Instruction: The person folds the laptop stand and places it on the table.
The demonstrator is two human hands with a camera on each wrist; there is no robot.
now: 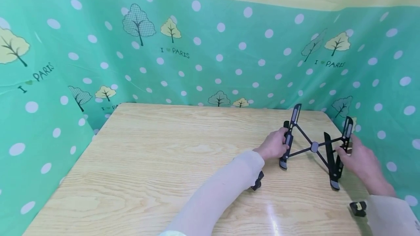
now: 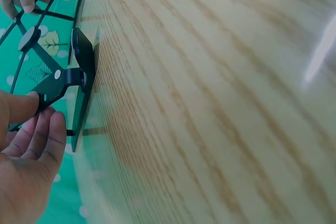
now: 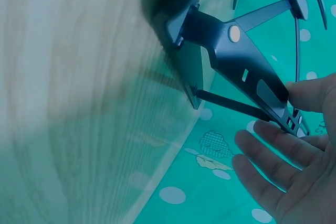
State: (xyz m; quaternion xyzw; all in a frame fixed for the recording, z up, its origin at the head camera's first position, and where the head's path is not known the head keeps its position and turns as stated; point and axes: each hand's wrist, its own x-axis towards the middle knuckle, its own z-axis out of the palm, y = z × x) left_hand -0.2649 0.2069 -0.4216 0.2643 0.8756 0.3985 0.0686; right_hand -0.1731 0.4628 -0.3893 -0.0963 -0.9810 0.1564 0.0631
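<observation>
A black folding laptop stand [image 1: 314, 146] stands unfolded at the right of the table, its crossed bars meeting at a round hub. My left hand [image 1: 273, 144] pinches its left side arm; the left wrist view shows the thumb [image 2: 23, 106] on one face and the fingers [image 2: 44, 137] behind. On the opposite arm is my right hand [image 1: 364, 159]. In the right wrist view its thumb [image 3: 310, 94] and index finger pinch the slotted arm [image 3: 247, 66], while the other fingers extend below. The stand's feet appear to rest on the wood.
The wood-grain table [image 1: 157, 163] stretches far to the left. A green dotted cloth [image 1: 229, 46] with printed trees hangs behind and at both sides, close to my right hand. Small black devices, one of them a wrist camera [image 1: 357, 208], sit at my wrists.
</observation>
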